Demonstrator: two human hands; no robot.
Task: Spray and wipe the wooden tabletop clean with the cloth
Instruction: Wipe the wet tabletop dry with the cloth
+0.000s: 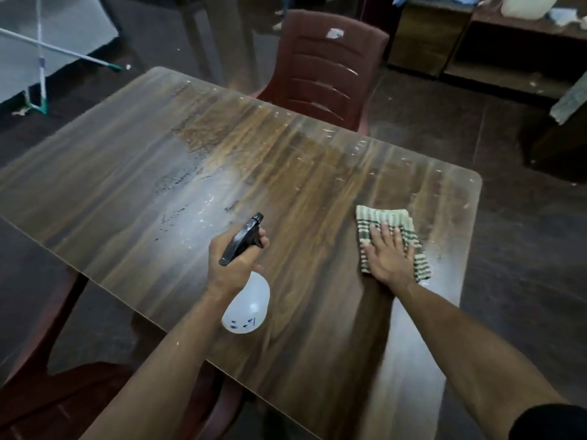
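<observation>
The cloth (394,239) — green-and-cream striped, folded into a pad — lies flat on the wooden tabletop (286,173), toward its right end and near the edge closest to you. Your right hand (389,254) rests on the cloth with fingers straight and spread, palm down, pressing rather than gripping; part of the cloth shows beyond the fingertips and to the right of the hand. Judged by its look, the cloth is soft, light and limp: it will bunch or unfold if you drag it by a corner, so keep the flat palm over its middle and let pressure carry it across the laminate, which looks smooth and slick where wet.

Left of the cloth, your left hand (236,258) holds the spray bottle (246,281) clear of the tabletop, fingers curled round the neck below the black trigger head, nozzle aimed away from you. The white body looks like light plastic; its fill level cannot be told.

Beyond the bottle, a pale wet sheen with dark droplets covers the middle of the tabletop — streaks run toward the far edge. Behind that edge stands a dark red plastic chair (327,68); a mop handle (63,52) lies on the floor past the table's far left corner.
</observation>
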